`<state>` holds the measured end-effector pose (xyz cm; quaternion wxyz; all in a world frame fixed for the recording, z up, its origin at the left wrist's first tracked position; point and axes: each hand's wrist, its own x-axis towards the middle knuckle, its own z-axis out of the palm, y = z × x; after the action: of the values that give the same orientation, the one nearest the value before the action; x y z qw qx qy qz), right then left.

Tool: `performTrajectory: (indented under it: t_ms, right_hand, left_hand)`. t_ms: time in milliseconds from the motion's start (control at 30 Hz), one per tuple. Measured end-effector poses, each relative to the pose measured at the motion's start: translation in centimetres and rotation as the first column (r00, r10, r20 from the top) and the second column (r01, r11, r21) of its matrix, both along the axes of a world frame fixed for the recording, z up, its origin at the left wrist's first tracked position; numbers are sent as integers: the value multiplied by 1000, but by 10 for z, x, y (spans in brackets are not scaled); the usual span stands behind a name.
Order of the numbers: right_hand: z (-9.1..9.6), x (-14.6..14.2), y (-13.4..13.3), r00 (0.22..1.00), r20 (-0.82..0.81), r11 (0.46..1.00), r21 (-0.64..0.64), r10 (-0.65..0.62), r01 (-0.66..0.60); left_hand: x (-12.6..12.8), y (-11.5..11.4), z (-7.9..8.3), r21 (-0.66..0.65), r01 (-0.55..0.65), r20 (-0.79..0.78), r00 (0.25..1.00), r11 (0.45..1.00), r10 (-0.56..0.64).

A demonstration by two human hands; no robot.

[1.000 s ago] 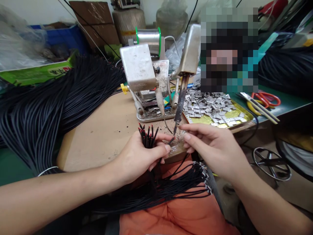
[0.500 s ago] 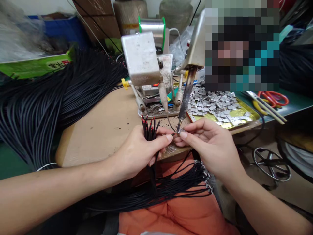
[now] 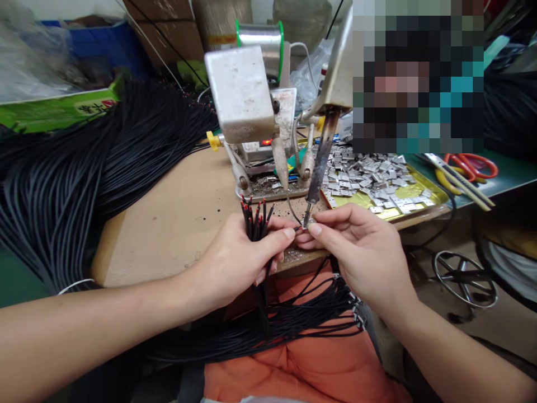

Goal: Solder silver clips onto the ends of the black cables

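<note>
My left hand [image 3: 239,260] grips a bundle of black wires with red-tipped ends [image 3: 255,221], and one wire end reaches out from it toward my right hand. My right hand [image 3: 361,252] pinches a small silver metal terminal [image 3: 311,224] between thumb and forefinger. That terminal sits against the wire end, directly under the tip of a soldering iron [image 3: 319,162] fixed tilted in a stand. The iron's tip appears to touch or nearly touch the terminal. My fingers hide most of the joint.
A large hank of black cable [image 3: 62,190] covers the left of the wooden bench [image 3: 168,240]. Beyond stand a metal soldering machine [image 3: 241,92], a solder spool [image 3: 258,47], and a gold tray [image 3: 432,197] of silver terminals. Finished wires lie across my orange lap [image 3: 293,330].
My right hand has moved left from above the bench and now pinches a terminal under the iron tip. My left hand has brought the wire end to it. The view has tilted slightly.
</note>
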<state>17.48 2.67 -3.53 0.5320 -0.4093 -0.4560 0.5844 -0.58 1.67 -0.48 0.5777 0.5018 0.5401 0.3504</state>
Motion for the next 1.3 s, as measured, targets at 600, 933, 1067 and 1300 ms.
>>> performTrajectory:
  t_ms: [600, 933, 1067, 1300]
  right_hand:
    - [1, -2, 1, 1000, -9, 1000, 21, -5, 5]
    - [0, -2, 1, 1000, -1, 999, 38, -9, 9]
    - [2, -2, -1, 999, 43, 999, 30, -14, 12]
    - [4, -2, -2, 998, 64, 1000, 10, -23, 22]
  left_hand:
    - [-1, 0, 1, 27, 20, -18, 1000, 999, -20]
    - [-1, 0, 2, 20, 17, -26, 1000, 1000, -16]
    - [0, 1, 4, 5, 14, -57, 998, 1000, -13]
    - [-1, 0, 3, -11, 14, -52, 999, 1000, -15]
